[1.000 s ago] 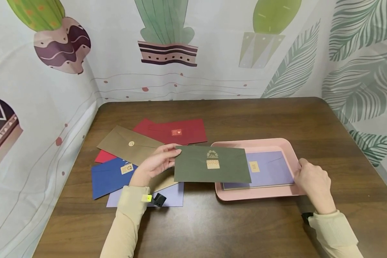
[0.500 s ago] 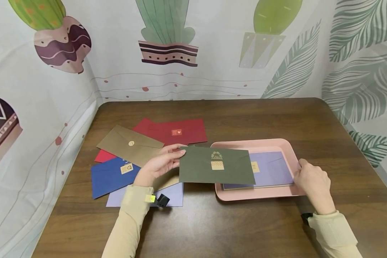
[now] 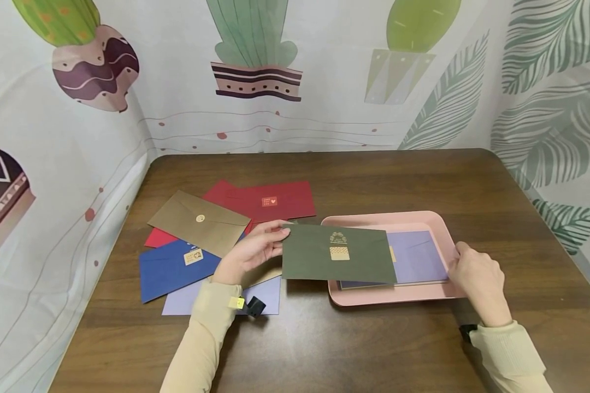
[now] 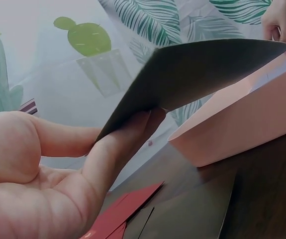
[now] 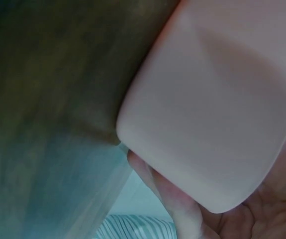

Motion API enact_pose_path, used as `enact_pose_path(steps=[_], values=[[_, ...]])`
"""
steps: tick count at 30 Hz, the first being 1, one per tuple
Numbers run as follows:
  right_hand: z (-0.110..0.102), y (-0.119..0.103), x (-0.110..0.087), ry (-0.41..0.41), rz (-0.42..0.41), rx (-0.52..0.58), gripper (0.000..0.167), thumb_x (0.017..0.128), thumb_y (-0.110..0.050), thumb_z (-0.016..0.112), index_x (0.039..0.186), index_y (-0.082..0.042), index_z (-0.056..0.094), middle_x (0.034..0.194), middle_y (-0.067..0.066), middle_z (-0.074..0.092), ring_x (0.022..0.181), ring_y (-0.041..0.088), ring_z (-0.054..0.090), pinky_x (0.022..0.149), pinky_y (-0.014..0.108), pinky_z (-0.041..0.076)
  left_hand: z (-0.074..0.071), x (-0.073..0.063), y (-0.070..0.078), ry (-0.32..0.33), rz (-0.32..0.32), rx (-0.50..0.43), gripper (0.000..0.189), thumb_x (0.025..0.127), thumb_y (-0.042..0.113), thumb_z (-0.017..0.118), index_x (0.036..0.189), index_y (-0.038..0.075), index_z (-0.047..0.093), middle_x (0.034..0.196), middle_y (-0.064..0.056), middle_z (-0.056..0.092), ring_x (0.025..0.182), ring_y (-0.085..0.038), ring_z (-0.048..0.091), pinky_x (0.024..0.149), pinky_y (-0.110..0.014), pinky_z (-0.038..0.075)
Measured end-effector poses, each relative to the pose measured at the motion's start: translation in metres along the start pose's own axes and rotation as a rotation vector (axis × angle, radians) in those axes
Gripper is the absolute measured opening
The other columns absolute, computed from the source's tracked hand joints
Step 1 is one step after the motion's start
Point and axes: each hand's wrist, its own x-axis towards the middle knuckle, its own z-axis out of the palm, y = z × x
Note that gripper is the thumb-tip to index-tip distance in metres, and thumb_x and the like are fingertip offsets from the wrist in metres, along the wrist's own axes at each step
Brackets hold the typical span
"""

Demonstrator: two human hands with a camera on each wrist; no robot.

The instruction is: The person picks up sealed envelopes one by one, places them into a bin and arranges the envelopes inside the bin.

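My left hand [image 3: 257,250] pinches a dark green envelope [image 3: 319,267] by its left edge, thumb on top and fingers beneath, as the left wrist view shows. The envelope, with a gold print and a small patterned sticker, is held above the table and overlaps the left part of a pink tray [image 3: 344,297]. Inside the tray lies a lavender envelope [image 3: 420,256] on top of others. My right hand [image 3: 478,275] grips the tray's right end; in the right wrist view its fingers wrap the pink wall [image 5: 207,109].
Left of the tray lie overlapping envelopes: a red one [image 3: 295,199], a brown one [image 3: 192,224], a blue one [image 3: 164,275] and a lavender one [image 3: 270,303]. They rest on a dark wooden table [image 3: 354,349]. A cactus-print cloth [image 3: 324,123] hangs behind.
My left hand has moved a little to the right with the green envelope, which covers more of the tray and the lavender envelope's sticker. The right hand and tray have stayed in place.
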Motion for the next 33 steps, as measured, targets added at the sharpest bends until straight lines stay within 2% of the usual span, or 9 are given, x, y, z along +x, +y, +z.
enact_pose_path(steps=[3, 8, 17, 27, 33], values=[[0.0, 0.0, 0.0, 0.004, -0.001, 0.001, 0.007, 0.081, -0.009, 0.047, 0.084, -0.005, 0.051, 0.083, 0.037, 0.058, 0.064, 0.055, 0.054, 0.046, 0.053, 0.04, 0.002, 0.002, 0.0, -0.029, 0.008, -0.013, 0.02, 0.101, 0.0, 0.04, 0.109, 0.01, 0.055, 0.087, 0.005, 0.064, 0.074, -0.005, 0.063, 0.07, -0.02, 0.054], [0.001, 0.0, 0.001, 0.013, -0.001, 0.004, 0.006, 0.081, -0.009, 0.047, 0.083, -0.005, 0.051, 0.082, 0.037, 0.058, 0.063, 0.055, 0.053, 0.045, 0.053, 0.039, 0.005, 0.004, -0.001, -0.052, 0.012, -0.021, 0.02, 0.102, 0.0, 0.036, 0.112, 0.007, 0.052, 0.092, 0.003, 0.067, 0.08, -0.009, 0.068, 0.074, -0.022, 0.056], [0.001, -0.001, 0.002, 0.006, 0.009, -0.004, 0.009, 0.083, -0.01, 0.047, 0.086, -0.005, 0.052, 0.086, 0.038, 0.059, 0.065, 0.055, 0.054, 0.046, 0.052, 0.039, 0.013, 0.009, -0.005, -0.04, 0.0, -0.021, 0.019, 0.102, -0.001, 0.035, 0.111, 0.006, 0.051, 0.091, 0.002, 0.068, 0.081, -0.009, 0.068, 0.074, -0.022, 0.056], [0.001, -0.003, 0.001, 0.025, 0.002, 0.0, 0.007, 0.081, -0.01, 0.047, 0.083, -0.006, 0.052, 0.084, 0.037, 0.059, 0.063, 0.054, 0.054, 0.044, 0.049, 0.038, 0.024, 0.016, -0.006, -0.043, 0.004, -0.034, 0.02, 0.101, -0.002, 0.037, 0.117, -0.001, 0.049, 0.091, 0.001, 0.067, 0.081, -0.008, 0.067, 0.075, -0.022, 0.056], [0.002, -0.001, 0.0, 0.018, 0.005, 0.002, 0.007, 0.081, -0.009, 0.046, 0.083, -0.006, 0.052, 0.082, 0.037, 0.059, 0.063, 0.054, 0.054, 0.045, 0.05, 0.039, 0.03, 0.019, -0.008, -0.039, -0.003, -0.028, 0.019, 0.101, -0.002, 0.036, 0.114, 0.001, 0.05, 0.091, 0.001, 0.067, 0.081, -0.009, 0.068, 0.076, -0.023, 0.057]])
